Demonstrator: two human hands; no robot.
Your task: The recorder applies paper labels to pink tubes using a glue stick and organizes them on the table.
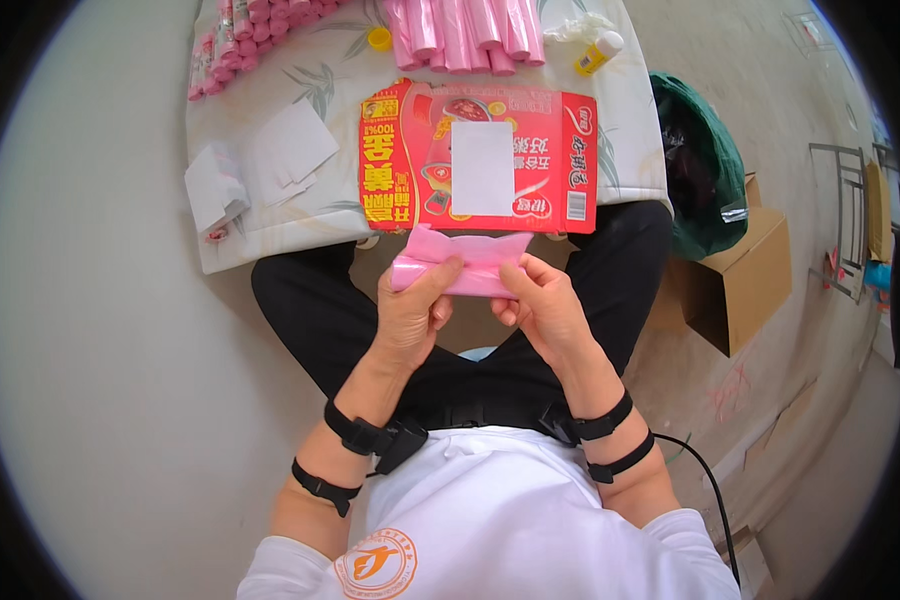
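A roll of thin pink plastic film (480, 281) lies level between my hands, over my lap and just short of the table's near edge. Its loose end stands up in a crumpled flap on the far side. My left hand (408, 312) grips the roll's left end, thumb on top. Near the right end, my right hand (550, 308) pinches it between thumb and fingers. Just beyond lies a flat red and yellow printed cardboard piece (425, 135), with a blank white paper rectangle (482, 168) on it.
The table (320, 215) has a pale leaf-patterned cover. Farther back are pink rolls (465, 35), more wrapped rolls (260, 25), a yellow cap (379, 39) and a yellow bottle (598, 53). White paper slips (295, 145) lie left. A green bag (705, 165) and cardboard box (745, 275) stand right.
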